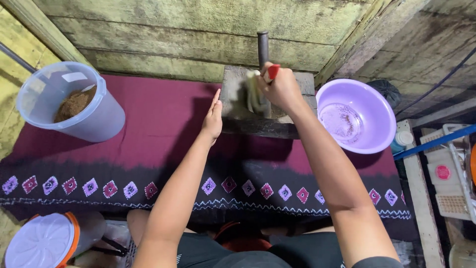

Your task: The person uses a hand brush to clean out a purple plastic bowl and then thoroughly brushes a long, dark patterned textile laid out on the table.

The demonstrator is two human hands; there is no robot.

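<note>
My right hand (281,89) grips a pale bundle of strips together with a red-handled tool (272,70), over a dark wooden block (233,109). An upright dark metal rod (263,47) rises just behind that hand. My left hand (213,118) rests flat, fingers straight, against the left side of the block and holds nothing. The block sits on a maroon cloth (148,124) with a diamond-patterned border.
A clear plastic jug (69,101) holding brown powder stands at the left. A lilac basin (354,114) with a little residue sits at the right. A white lidded container (42,240) is at the lower left. White crates (453,178) are at the far right, wooden walls behind.
</note>
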